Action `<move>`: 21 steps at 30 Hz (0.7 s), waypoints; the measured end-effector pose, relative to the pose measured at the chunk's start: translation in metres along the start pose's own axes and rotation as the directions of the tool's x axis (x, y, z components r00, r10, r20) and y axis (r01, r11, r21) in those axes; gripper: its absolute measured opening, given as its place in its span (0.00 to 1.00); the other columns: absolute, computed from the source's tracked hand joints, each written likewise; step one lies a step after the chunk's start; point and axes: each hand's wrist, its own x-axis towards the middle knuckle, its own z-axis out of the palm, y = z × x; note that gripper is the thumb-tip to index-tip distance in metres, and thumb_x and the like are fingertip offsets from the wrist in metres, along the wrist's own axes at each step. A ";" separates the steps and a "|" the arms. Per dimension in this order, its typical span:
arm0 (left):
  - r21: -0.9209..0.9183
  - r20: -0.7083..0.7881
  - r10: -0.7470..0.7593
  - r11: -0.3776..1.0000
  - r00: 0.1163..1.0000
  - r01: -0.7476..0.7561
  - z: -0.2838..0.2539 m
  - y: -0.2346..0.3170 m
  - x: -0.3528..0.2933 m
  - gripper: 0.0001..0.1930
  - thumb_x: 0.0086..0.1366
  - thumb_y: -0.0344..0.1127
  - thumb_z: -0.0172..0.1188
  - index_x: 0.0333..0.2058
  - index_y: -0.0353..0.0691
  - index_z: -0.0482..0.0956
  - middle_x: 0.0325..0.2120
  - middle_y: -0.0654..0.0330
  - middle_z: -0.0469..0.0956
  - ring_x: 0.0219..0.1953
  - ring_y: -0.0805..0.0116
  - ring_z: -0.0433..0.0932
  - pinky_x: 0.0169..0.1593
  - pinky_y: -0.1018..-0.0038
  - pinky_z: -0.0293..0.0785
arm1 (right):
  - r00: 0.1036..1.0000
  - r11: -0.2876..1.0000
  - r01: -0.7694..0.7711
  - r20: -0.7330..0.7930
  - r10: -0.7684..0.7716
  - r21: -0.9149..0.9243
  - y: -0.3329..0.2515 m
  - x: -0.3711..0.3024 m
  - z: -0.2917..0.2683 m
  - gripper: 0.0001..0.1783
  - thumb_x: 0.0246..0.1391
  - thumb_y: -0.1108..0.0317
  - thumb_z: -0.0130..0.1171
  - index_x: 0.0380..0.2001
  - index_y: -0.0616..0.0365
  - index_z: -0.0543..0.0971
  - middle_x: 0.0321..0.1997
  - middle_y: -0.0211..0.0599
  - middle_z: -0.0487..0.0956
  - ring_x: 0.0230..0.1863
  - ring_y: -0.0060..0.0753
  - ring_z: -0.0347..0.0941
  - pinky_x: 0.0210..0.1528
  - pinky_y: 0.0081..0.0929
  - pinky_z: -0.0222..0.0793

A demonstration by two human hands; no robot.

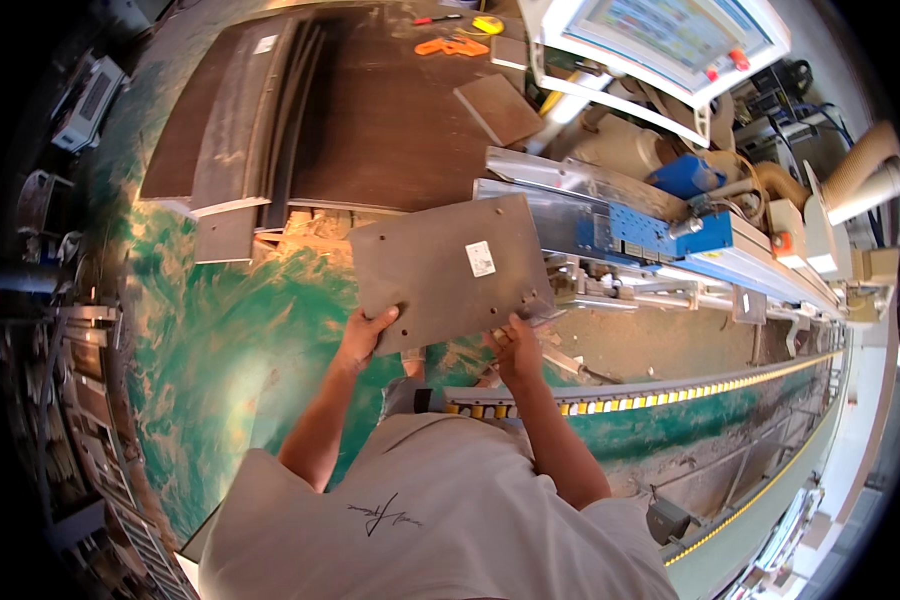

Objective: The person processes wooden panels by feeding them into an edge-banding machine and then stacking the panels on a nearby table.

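Note:
Between my two hands I hold a flat grey-brown board [435,280] with several small drilled holes and a white label [480,259] on its face. My left hand [365,338] grips the board's near left corner, thumb on top and fingers hidden beneath. At the near right edge, my right hand [516,350] is closed on the board, thumb at the rim. The board is slightly tilted and hangs in front of my body, apart from the blue and metal machine bed [620,232] at its right.
Ahead stands a stack of dark brown panels [390,110], with long strips [250,120], an orange tool [451,46] and a small board [498,108] on top. A control screen [660,40] is at the upper right. A yellow-studded conveyor rail [650,394] runs rightward. Sawdust covers the green floor [230,370].

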 end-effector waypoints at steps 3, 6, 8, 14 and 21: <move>0.248 0.093 -0.149 0.961 0.984 0.122 0.042 0.005 0.036 0.34 0.62 0.47 0.70 0.56 0.25 0.70 0.51 0.45 0.76 0.52 0.58 0.78 0.54 0.64 0.77 | 0.990 0.991 0.021 -0.139 -0.002 0.132 -0.021 -0.008 -0.038 0.19 0.59 0.60 0.61 0.50 0.54 0.72 0.45 0.38 0.77 0.44 0.38 0.77 0.50 0.38 0.78; 0.271 0.098 -0.146 0.956 0.985 0.115 0.099 0.009 0.062 0.37 0.64 0.54 0.65 0.57 0.25 0.70 0.51 0.45 0.76 0.53 0.57 0.77 0.55 0.63 0.76 | 0.991 0.987 0.048 -0.134 -0.028 0.152 -0.043 -0.005 -0.069 0.19 0.60 0.59 0.61 0.51 0.54 0.72 0.46 0.39 0.78 0.45 0.40 0.78 0.50 0.39 0.79; 0.316 0.088 -0.166 0.940 0.982 0.131 0.127 0.002 0.080 0.36 0.67 0.56 0.61 0.59 0.26 0.69 0.51 0.47 0.76 0.53 0.58 0.77 0.54 0.63 0.75 | 0.992 0.981 0.051 -0.119 -0.029 0.187 -0.064 0.007 -0.095 0.26 0.62 0.61 0.59 0.60 0.52 0.66 0.49 0.41 0.77 0.47 0.42 0.78 0.50 0.39 0.79; 0.324 0.053 -0.163 0.936 0.985 0.137 0.173 -0.023 0.112 0.28 0.72 0.51 0.55 0.58 0.33 0.73 0.43 0.58 0.79 0.40 0.68 0.77 0.41 0.70 0.72 | 0.935 0.945 0.306 -0.221 -0.276 0.119 -0.117 0.024 -0.095 0.54 0.63 0.71 0.55 0.74 0.39 0.27 0.59 0.47 0.72 0.48 0.47 0.79 0.47 0.38 0.80; 0.533 -0.176 -0.051 0.835 0.983 0.138 0.227 -0.026 0.112 0.25 0.72 0.52 0.54 0.58 0.40 0.74 0.44 0.62 0.79 0.38 0.69 0.77 0.39 0.69 0.73 | 0.949 0.957 0.257 -0.150 -0.276 -0.133 -0.136 0.033 -0.116 0.58 0.60 0.73 0.55 0.72 0.42 0.20 0.55 0.52 0.74 0.45 0.42 0.80 0.40 0.34 0.80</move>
